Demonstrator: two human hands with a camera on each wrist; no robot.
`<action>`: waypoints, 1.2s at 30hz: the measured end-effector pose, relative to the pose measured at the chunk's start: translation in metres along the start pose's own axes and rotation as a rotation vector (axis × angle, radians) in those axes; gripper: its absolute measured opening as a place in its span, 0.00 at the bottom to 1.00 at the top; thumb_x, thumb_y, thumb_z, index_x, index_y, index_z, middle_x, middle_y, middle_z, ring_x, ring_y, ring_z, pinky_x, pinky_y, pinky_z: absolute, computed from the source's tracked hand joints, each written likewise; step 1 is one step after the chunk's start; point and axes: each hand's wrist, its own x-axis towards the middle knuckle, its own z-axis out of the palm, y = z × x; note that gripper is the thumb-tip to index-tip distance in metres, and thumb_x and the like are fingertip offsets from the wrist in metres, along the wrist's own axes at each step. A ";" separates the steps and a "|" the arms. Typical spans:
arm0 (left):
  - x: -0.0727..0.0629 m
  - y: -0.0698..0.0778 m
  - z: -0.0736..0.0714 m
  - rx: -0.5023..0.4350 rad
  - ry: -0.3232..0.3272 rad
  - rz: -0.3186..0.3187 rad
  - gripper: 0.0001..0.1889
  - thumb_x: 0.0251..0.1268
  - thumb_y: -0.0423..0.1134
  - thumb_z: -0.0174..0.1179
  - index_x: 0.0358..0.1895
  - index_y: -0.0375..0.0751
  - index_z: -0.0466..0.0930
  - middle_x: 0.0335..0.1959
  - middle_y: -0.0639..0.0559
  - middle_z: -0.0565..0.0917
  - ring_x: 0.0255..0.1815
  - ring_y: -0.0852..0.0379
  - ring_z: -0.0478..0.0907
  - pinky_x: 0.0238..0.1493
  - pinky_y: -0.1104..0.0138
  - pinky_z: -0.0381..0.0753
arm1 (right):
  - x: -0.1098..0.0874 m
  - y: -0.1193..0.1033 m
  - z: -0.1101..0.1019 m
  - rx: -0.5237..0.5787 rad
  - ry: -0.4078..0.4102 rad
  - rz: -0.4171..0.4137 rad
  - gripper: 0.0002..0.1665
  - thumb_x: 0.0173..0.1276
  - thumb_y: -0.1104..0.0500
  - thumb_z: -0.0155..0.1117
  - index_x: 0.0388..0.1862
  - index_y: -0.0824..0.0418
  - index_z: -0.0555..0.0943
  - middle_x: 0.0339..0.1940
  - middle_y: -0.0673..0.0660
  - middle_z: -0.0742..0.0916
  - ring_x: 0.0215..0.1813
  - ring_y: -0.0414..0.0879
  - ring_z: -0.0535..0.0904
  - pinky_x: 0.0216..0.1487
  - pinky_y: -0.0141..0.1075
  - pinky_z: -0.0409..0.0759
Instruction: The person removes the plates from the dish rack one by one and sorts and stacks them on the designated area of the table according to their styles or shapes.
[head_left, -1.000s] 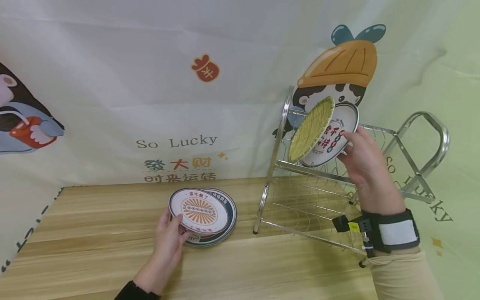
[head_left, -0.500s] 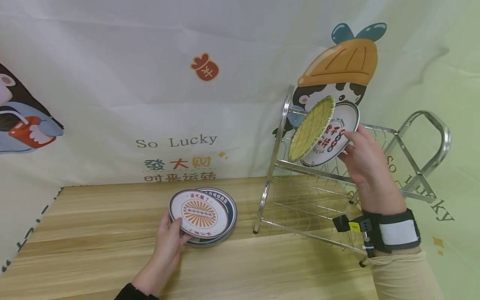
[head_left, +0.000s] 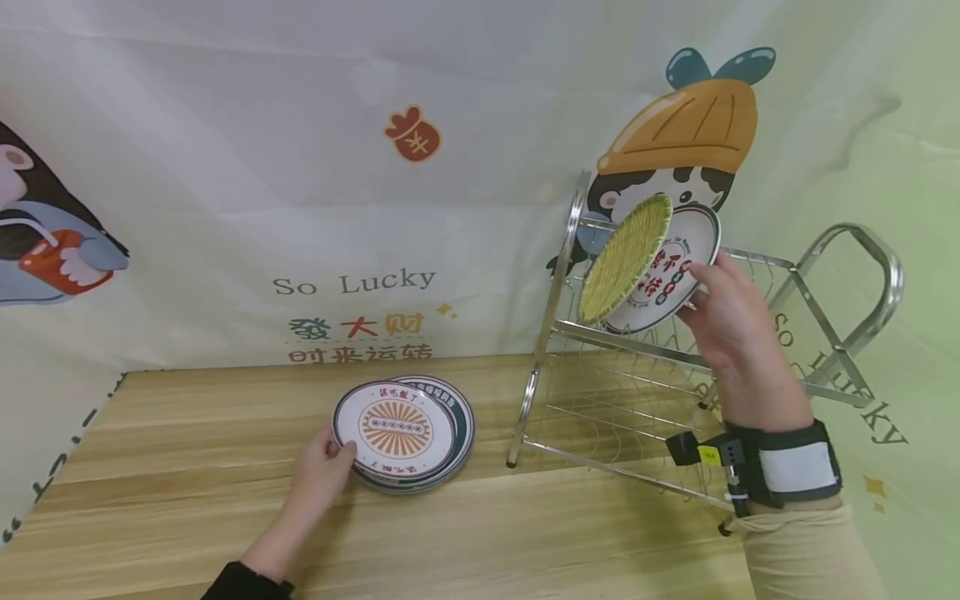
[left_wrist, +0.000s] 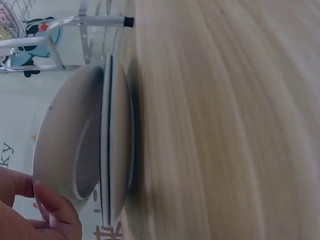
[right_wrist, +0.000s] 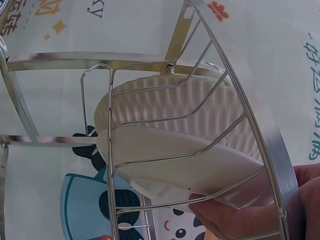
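Note:
At left centre in the head view, my left hand (head_left: 318,475) pinches the near-left rim of a white plate (head_left: 393,429) with an orange sunburst. The left wrist view shows this plate (left_wrist: 60,135) tilted, its gripped side raised over two stacked plates (left_wrist: 117,140). On the right, my right hand (head_left: 731,321) holds the right rim of a white plate (head_left: 678,275) with red and dark lettering, leaning in the metal rack's upper tier. A yellow-green woven round tray (head_left: 626,258) stands left of it, partly covering it. The right wrist view shows the fingers (right_wrist: 215,212) under the plate's edge.
The two-tier chrome wire dish rack (head_left: 611,337) stands at the right of the wooden table (head_left: 195,467), with a curved end (head_left: 888,283) sticking out. Behind hangs a printed cloth (head_left: 247,167). A strap with a small camera (head_left: 787,467) circles the right wrist.
My left hand has shifted left and slightly down, and the sunburst plate has moved a little lower and left over the stack. The right hand and its plate have stayed put.

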 end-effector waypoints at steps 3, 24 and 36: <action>0.002 -0.003 -0.001 0.052 0.009 -0.002 0.26 0.66 0.37 0.50 0.64 0.24 0.63 0.26 0.47 0.69 0.24 0.55 0.68 0.18 0.69 0.69 | 0.000 -0.001 0.000 0.012 -0.008 -0.001 0.29 0.77 0.55 0.39 0.76 0.46 0.53 0.66 0.54 0.68 0.66 0.49 0.64 0.72 0.45 0.60; 0.012 -0.018 0.005 0.251 -0.030 0.044 0.33 0.65 0.38 0.53 0.69 0.25 0.56 0.65 0.27 0.66 0.64 0.34 0.66 0.63 0.44 0.68 | -0.001 -0.001 0.000 0.011 -0.011 -0.018 0.29 0.78 0.55 0.38 0.76 0.45 0.52 0.72 0.58 0.62 0.71 0.54 0.60 0.74 0.49 0.57; 0.019 -0.015 0.010 0.300 -0.164 -0.017 0.39 0.71 0.43 0.48 0.70 0.19 0.40 0.70 0.23 0.46 0.71 0.28 0.46 0.71 0.42 0.50 | -0.001 -0.001 0.000 -0.002 -0.003 -0.019 0.29 0.78 0.54 0.37 0.76 0.46 0.51 0.72 0.58 0.62 0.70 0.54 0.60 0.73 0.49 0.57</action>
